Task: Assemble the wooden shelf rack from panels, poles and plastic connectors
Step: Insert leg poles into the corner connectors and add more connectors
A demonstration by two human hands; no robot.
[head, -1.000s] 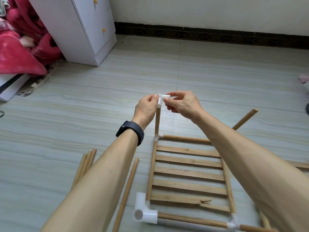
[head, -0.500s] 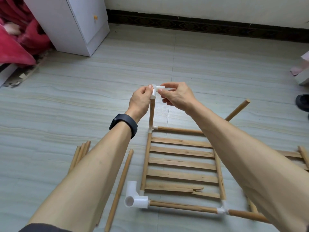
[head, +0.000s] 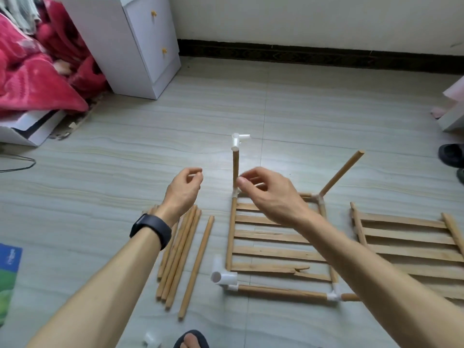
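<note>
Two hands show in the head view, neither gripping a part.

1. L hand [head: 184, 189]: raised above the floor, fingers loosely curled, thumb near index tip, nothing held that I can see. Black wristband [head: 148, 231] on its wrist.
2. R hand [head: 271, 197]: motion-blurred, fingers loosely curled, nothing pinched. Its fingertips [head: 242, 180] sit just beside the upright pole [head: 235, 167]; I cannot tell if they touch it.

Rack assy, approx. mid-floor:
- Slatted panel [head: 276, 237] lies flat, framed by poles.
- Upright pole stands at the far-L corner, capped by a white top connector [head: 239, 141] w/ one socket pointing R.
- Tilted pole [head: 340, 173] rises from the far-R corner, leaning R, top end bare.
- Near-L connector [head: 222, 276] sits at the front corner, open sockets showing.
- Near pole [head: 281, 292] runs from it to the near-R connector [head: 335, 295].

Spare parts:
- Second panel [head: 406, 244] flat on the floor, R of the assy, apart from it.
- Pole bundle [head: 175, 257] L of the assy; single pole [head: 197, 267] lies between bundle and assy.
- Loose connector [head: 152, 340] at the bottom edge, near my sandalled foot [head: 190, 340].

Misc.: white cabinet [head: 130, 46] and red blanket [head: 32, 71], far L.
</note>
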